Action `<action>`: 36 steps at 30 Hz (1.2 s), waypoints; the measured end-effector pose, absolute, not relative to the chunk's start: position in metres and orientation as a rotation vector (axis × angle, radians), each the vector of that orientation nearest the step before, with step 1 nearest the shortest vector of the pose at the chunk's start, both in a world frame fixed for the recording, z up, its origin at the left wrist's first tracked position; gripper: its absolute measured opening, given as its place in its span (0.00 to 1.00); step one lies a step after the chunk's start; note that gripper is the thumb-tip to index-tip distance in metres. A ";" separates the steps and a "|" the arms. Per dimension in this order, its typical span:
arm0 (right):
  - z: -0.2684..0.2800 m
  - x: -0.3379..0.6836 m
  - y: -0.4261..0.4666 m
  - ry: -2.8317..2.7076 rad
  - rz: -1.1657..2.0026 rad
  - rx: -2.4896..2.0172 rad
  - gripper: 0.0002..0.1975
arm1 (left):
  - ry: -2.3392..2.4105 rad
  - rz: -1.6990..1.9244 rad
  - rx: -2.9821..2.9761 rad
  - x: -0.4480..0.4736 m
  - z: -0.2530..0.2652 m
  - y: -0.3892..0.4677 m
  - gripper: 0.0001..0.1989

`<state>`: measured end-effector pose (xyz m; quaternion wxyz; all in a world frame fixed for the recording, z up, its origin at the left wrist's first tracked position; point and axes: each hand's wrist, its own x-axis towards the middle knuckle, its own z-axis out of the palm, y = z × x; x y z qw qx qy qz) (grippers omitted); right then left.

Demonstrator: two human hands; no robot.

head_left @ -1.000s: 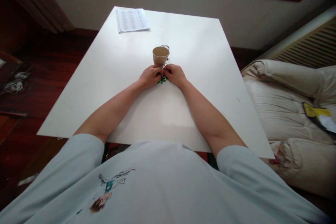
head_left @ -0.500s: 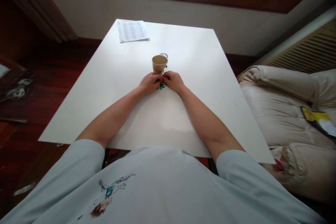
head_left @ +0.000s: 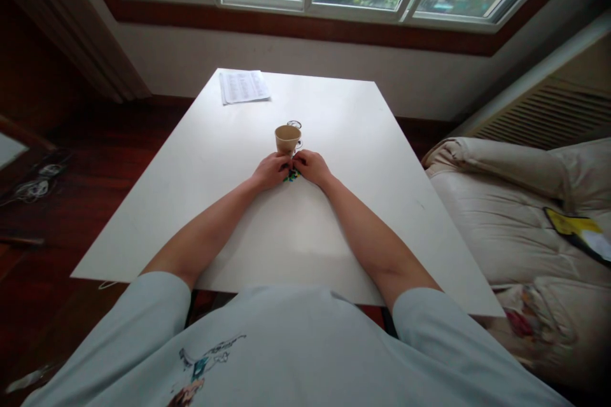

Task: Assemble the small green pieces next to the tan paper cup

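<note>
My left hand [head_left: 270, 172] and my right hand [head_left: 312, 166] rest on the white table [head_left: 200, 165], fingertips together just in front of a tan paper cup [head_left: 287, 138]. Between and under the fingertips lies a small cluster of colourful pieces [head_left: 291, 176], green, blue and yellow. Both hands have their fingers curled onto this cluster; what exactly each finger pinches is hidden. A thin wire ring [head_left: 294, 124] lies just behind the cup.
A printed paper sheet [head_left: 244, 86] lies at the table's far left corner. A cream cushioned sofa [head_left: 515, 203] with a yellow-and-black item [head_left: 575, 232] stands to the right. Windows run along the far wall. Cables [head_left: 31, 187] lie on the dark wooden floor at left.
The view has tilted upward, bringing the windows into sight; hands, cup and pieces stay together in the same spot on the table.
</note>
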<state>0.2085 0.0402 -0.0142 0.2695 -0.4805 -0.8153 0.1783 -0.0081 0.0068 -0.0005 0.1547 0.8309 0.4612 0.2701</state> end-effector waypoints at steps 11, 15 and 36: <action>-0.013 0.210 0.040 -2.248 0.445 -1.301 0.08 | 1.300 0.801 2.393 -0.009 -0.006 0.010 0.11; -0.014 0.209 0.042 -2.257 0.422 -1.324 0.07 | 1.294 0.813 2.383 -0.009 -0.012 0.013 0.12; -0.012 0.208 0.040 -2.275 0.403 -1.339 0.05 | 1.274 0.840 2.399 -0.012 -0.021 0.019 0.12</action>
